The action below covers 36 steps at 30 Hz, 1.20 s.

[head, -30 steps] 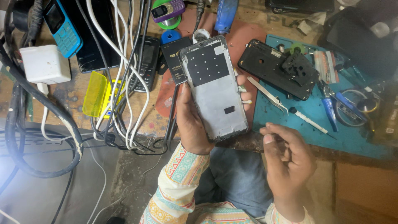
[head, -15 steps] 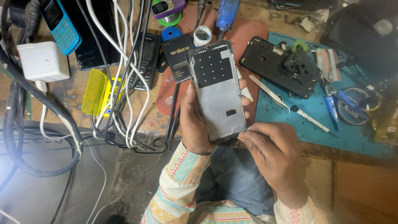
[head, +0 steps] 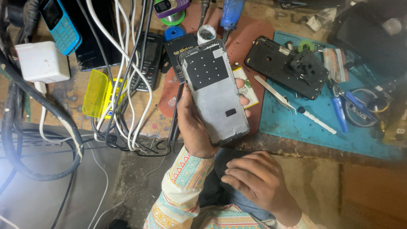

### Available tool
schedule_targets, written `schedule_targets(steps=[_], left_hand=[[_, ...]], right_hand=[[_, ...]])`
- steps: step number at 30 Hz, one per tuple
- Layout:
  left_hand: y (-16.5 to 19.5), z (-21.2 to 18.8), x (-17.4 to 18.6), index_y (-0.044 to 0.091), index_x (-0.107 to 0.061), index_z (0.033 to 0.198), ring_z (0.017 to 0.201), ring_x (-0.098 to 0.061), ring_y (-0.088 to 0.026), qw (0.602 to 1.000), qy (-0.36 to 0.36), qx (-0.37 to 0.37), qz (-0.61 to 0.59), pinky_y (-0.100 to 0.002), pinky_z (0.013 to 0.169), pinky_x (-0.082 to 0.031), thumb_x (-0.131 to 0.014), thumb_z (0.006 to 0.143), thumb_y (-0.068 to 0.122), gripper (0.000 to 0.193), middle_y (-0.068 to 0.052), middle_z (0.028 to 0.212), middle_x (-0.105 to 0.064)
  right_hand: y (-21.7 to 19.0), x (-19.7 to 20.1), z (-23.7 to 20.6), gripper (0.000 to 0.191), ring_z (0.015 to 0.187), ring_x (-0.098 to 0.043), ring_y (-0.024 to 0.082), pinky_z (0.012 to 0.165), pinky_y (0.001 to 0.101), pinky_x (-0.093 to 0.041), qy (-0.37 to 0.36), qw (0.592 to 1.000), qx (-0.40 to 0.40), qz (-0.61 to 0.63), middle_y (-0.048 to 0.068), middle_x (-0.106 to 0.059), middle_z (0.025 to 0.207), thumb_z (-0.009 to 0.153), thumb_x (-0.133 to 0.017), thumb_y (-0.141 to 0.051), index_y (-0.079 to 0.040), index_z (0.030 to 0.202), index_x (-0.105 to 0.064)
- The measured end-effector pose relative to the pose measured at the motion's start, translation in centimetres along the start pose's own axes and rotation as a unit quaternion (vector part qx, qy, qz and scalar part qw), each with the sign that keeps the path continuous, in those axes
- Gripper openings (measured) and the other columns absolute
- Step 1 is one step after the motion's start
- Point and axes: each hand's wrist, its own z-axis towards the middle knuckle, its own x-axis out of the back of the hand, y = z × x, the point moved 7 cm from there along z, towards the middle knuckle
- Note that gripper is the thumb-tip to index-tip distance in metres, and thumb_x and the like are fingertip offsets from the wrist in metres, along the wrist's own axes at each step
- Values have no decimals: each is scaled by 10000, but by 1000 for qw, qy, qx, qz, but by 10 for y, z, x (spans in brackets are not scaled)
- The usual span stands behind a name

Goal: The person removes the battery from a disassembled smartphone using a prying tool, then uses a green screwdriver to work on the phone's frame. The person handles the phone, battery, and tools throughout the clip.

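1. The left hand gripped a bare phone frame, thumb along its left edge and fingertips wrapped around the right, holding it above the bench edge.
2. The right hand lay palm down on the lap below the frame, fingers loosely curled and holding nothing visible.
3. Tweezers and a black phone back cover lay on the blue mat, right of the frame.
4. White cables and a yellow plastic case sat to its left.
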Motion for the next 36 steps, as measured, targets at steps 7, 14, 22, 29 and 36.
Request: schedule_targets(steps=[7,14,22,29,36], left_hand=[[-2,2,2,0,-456,1519,1030,-717,-355,1000,13,3,7,-509,842,-632,-274,1121,521,680,-270,1308,-642],[-6,0,6,-7,-448,1531,1052,-709,-357,1000,-3,16,-1,-491,851,-625,-267,1130,519,686,-267,1335,-640],[-7,-3,6,-34,-448,1518,992,-705,-376,999,-27,39,8,-485,813,-615,-274,1123,512,696,-267,1326,-635],[-10,-5,7,-34,-452,1500,969,-711,-388,997,-35,63,-17,-492,801,-616,-272,1110,532,711,-271,1312,-638],[-4,-1,6,-29,-457,1509,1020,-703,-367,999,-24,42,-6,-507,828,-617,-285,1113,520,699,-272,1308,-633]], right_hand=[[4,23,10,309,858,-676,214,756,347,-525,107,993,-24,-53,30,-697,1002,796,-882,-93,-83,1054,-711],[4,20,25,372,987,-597,222,848,398,-471,81,972,-31,-219,1,-672,1128,822,-836,-99,-119,1183,-749],[10,18,27,276,967,-604,213,821,379,-460,74,979,12,-191,-31,-668,1077,813,-854,-127,-111,1052,-717],[16,19,24,250,963,-629,203,835,381,-475,78,988,33,-127,-30,-667,1057,802,-825,-111,-122,1025,-713],[14,21,11,195,945,-670,199,823,373,-477,99,994,-19,-49,-16,-687,1053,818,-803,-116,-107,987,-704]])
